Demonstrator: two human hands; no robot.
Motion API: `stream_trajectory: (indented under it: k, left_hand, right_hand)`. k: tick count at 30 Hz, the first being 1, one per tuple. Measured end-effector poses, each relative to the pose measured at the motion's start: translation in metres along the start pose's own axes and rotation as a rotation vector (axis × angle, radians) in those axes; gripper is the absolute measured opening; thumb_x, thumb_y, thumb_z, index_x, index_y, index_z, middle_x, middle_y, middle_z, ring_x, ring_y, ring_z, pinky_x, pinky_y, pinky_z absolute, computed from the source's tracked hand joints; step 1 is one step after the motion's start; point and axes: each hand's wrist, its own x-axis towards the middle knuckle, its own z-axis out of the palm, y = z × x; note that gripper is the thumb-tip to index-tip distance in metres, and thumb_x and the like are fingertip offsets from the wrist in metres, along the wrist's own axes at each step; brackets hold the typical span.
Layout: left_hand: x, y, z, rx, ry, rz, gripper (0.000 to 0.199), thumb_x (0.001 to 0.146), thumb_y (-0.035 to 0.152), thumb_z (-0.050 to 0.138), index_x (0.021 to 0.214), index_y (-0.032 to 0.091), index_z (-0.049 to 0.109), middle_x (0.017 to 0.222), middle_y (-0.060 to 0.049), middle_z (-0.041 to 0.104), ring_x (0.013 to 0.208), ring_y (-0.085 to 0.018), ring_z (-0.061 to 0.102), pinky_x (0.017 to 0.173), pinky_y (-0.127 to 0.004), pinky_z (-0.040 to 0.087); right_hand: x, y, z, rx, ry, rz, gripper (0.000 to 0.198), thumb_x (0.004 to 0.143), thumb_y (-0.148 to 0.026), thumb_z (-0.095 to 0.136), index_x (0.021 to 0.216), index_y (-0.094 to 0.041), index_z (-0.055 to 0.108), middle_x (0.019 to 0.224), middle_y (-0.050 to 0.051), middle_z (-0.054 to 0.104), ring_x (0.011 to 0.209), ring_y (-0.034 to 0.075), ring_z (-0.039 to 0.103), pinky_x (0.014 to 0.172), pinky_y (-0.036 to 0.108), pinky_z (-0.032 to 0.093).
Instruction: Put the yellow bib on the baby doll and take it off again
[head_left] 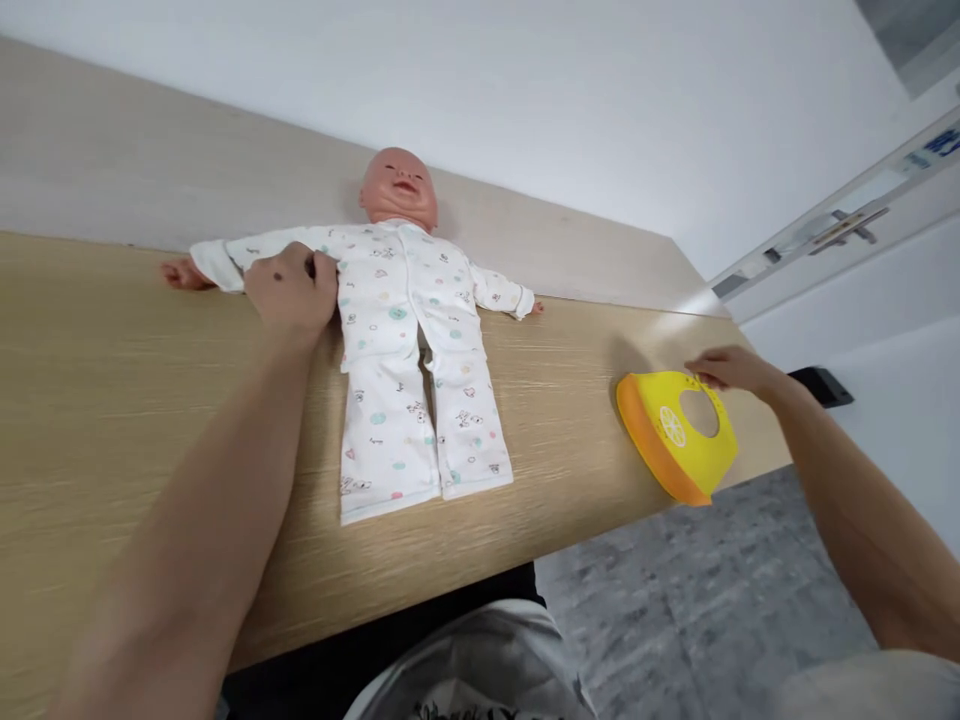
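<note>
A baby doll (400, 192) lies on its back with arms spread, dressed in a white printed top (379, 290) and white printed trousers (390, 430). My left hand (294, 292) is curled closed against the doll's side, by the sleeve at the left of the view. Whatever its fingers hold, if anything, is hidden. Far to the right, my right hand (726, 368) pinches the neck edge of a yellow baby bib (712, 465). The bib has an orange catch pocket and a white citrus slice print, and its lower part is at or just above the table top.
The wooden table (555, 430) runs along a low pale backboard (97, 150) and a white wall. Its front edge is close to my body, with grey floor (645, 590) beyond at the right. A door handle (847, 228) and a black object (823, 386) are at the far right.
</note>
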Motion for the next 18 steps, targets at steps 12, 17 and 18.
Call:
stream_trajectory:
  k: [12,17,18]
  left_hand:
    - [0.003,-0.01,0.007,0.166,0.1,0.091,0.039,0.094,0.035,0.028,0.091,0.017,0.062,0.079,-0.006,0.058,0.078,-0.021,0.046,0.085,-0.036,0.036]
    - [0.003,-0.01,0.006,0.15,0.119,0.107,0.038,0.094,0.035,0.031,0.088,0.017,0.063,0.081,-0.007,0.062,0.077,-0.019,0.048,0.081,-0.033,0.035]
    - [0.003,-0.009,0.005,0.135,0.122,0.098,0.037,0.093,0.034,0.032,0.087,0.016,0.063,0.082,-0.008,0.063,0.078,-0.019,0.049,0.081,-0.033,0.035]
  right_hand:
    - [-0.088,0.079,0.049,0.27,0.011,-0.192,0.048,0.091,-0.04,0.051,0.052,-0.013,0.05,0.041,0.003,0.046,0.034,0.008,0.049,0.04,0.016,0.026]
    - [-0.093,0.072,0.055,0.379,0.057,0.443,0.039,0.071,-0.048,0.075,0.061,-0.014,0.059,0.068,0.018,0.063,0.058,0.023,0.065,0.057,0.03,0.052]
    - [-0.093,0.074,0.055,0.377,0.078,0.519,0.038,0.067,-0.047,0.079,0.06,-0.015,0.059,0.071,0.019,0.064,0.061,0.025,0.065,0.061,0.033,0.054]
